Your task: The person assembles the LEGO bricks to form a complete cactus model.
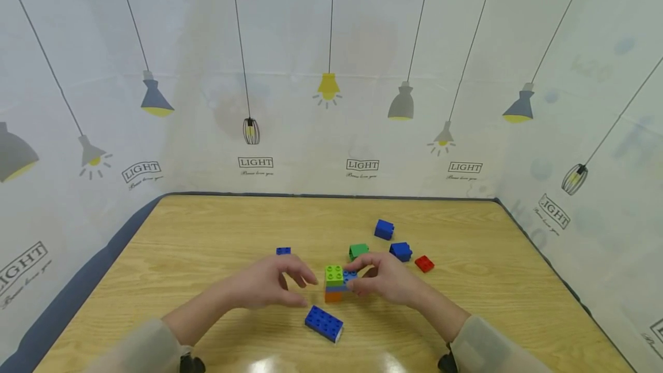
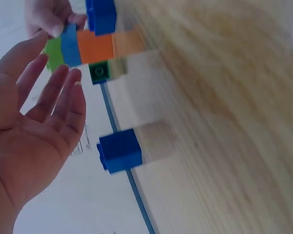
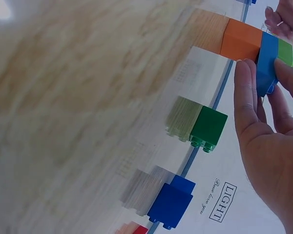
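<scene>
A small stack of toy building bricks stands upright mid-table: an orange brick (image 1: 333,297) at the bottom, a longer light blue brick (image 3: 267,66) across it, and a lime green brick (image 1: 334,276) on top at the left. The light blue brick juts out to the right, where my right hand (image 1: 388,278) pinches its end between thumb and fingers. My left hand (image 1: 271,282) hovers left of the stack, fingers apart and relaxed, holding nothing. In front of the stack lies a long dark blue brick (image 1: 323,323), untouched.
Behind the right hand are a green brick (image 1: 358,251), two dark blue bricks (image 1: 384,229) and a flat red brick (image 1: 425,263). Another blue brick (image 2: 121,151) stands beyond the left hand. The wooden table (image 1: 228,217) meets a lamp-patterned wall covering (image 1: 295,131) at the back.
</scene>
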A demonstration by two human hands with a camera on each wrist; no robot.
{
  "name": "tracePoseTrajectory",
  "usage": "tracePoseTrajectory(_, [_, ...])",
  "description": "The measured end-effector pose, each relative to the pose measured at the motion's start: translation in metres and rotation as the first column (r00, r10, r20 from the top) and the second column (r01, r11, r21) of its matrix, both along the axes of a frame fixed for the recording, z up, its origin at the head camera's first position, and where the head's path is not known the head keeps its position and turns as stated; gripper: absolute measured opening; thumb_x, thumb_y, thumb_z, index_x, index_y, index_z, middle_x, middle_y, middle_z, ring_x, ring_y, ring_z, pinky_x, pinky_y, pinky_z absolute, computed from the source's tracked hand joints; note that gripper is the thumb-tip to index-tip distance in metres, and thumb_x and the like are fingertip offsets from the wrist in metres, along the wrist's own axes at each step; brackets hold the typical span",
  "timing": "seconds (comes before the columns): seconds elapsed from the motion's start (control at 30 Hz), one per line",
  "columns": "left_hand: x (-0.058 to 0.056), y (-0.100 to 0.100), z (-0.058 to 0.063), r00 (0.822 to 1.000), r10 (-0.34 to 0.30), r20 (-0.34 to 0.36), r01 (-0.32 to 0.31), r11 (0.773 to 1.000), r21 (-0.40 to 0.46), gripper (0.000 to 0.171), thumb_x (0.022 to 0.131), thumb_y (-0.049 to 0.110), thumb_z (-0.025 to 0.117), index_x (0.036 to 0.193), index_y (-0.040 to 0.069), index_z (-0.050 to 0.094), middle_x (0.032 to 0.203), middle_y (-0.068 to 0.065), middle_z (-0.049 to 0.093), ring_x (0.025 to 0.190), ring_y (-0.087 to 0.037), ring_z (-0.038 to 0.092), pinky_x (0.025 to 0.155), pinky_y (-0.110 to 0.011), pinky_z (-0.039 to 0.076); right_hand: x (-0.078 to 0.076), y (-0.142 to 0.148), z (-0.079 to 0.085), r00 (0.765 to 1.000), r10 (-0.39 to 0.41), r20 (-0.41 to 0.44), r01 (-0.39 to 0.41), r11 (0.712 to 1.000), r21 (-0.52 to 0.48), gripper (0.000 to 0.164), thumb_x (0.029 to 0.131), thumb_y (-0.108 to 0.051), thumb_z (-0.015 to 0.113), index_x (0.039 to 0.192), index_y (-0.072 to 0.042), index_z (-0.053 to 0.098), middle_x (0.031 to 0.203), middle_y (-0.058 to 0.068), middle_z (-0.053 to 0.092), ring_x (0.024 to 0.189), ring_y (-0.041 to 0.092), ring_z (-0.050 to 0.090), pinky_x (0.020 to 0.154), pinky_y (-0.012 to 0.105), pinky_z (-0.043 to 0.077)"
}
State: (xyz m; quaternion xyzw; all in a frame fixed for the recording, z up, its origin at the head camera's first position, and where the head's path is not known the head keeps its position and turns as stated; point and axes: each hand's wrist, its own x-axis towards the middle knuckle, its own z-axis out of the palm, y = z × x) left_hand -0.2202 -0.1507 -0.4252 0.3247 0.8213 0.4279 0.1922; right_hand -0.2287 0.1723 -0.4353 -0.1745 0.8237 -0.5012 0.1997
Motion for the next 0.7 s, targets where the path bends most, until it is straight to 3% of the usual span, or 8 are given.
tracePoseTrajectory(0.13, [0.009, 0.011, -0.002, 0.991, -0.135, -0.005, 0.135, 0.99, -0.03, 0.029, 0.098, 0.022, 0.085, 0.127, 0.02, 0.081, 0.129, 0.006, 0.074, 0.123, -0.027, 0.067, 0.091, -0.028, 0.06, 0.0, 0.0, 0.001, 1.0, -0.001, 0.004, 0.001, 1.0, 0.0, 0.031, 0.101, -0.02, 0.082, 0.129, -0.007, 0.078, 0.126, 0.011, 0.074, 0.091, 0.02, 0.076, 0.086, 0.045, 0.068])
tracePoseTrajectory(0.23, [0.012, 0.017, -0.004, 0.983, -0.18, -0.03, 0.179, 0.982, -0.054, 0.03, 0.096, 0.022, 0.087, 0.125, 0.021, 0.082, 0.125, 0.008, 0.076, 0.12, -0.015, 0.067, 0.099, -0.03, 0.06, 0.0, 0.0, 0.001, 1.0, 0.002, 0.008, -0.002, 1.0, -0.001, 0.031, 0.101, -0.02, 0.082, 0.129, -0.007, 0.078, 0.127, 0.011, 0.074, 0.091, 0.02, 0.076, 0.087, 0.045, 0.068])
tracePoseTrajectory(0.4, [0.012, 0.024, -0.01, 0.98, -0.193, -0.049, 0.187, 0.975, -0.118, 0.032, 0.093, 0.019, 0.09, 0.124, 0.02, 0.082, 0.121, 0.009, 0.076, 0.111, -0.002, 0.066, 0.1, -0.028, 0.058, 0.0, 0.001, 0.0, 1.0, 0.007, 0.007, -0.007, 1.0, -0.001, 0.031, 0.101, -0.021, 0.082, 0.128, -0.008, 0.078, 0.126, 0.01, 0.074, 0.09, 0.02, 0.076, 0.087, 0.044, 0.068])
tracePoseTrajectory(0.7, [0.013, 0.027, -0.016, 0.983, -0.172, -0.061, 0.157, 0.967, -0.2, 0.036, 0.093, 0.018, 0.089, 0.127, 0.021, 0.079, 0.116, 0.014, 0.069, 0.102, 0.002, 0.06, 0.092, -0.021, 0.053, -0.003, 0.002, -0.002, 1.0, 0.009, 0.015, -0.009, 1.0, 0.006, 0.03, 0.101, -0.023, 0.082, 0.127, -0.009, 0.079, 0.125, 0.009, 0.075, 0.09, 0.019, 0.077, 0.086, 0.04, 0.067])
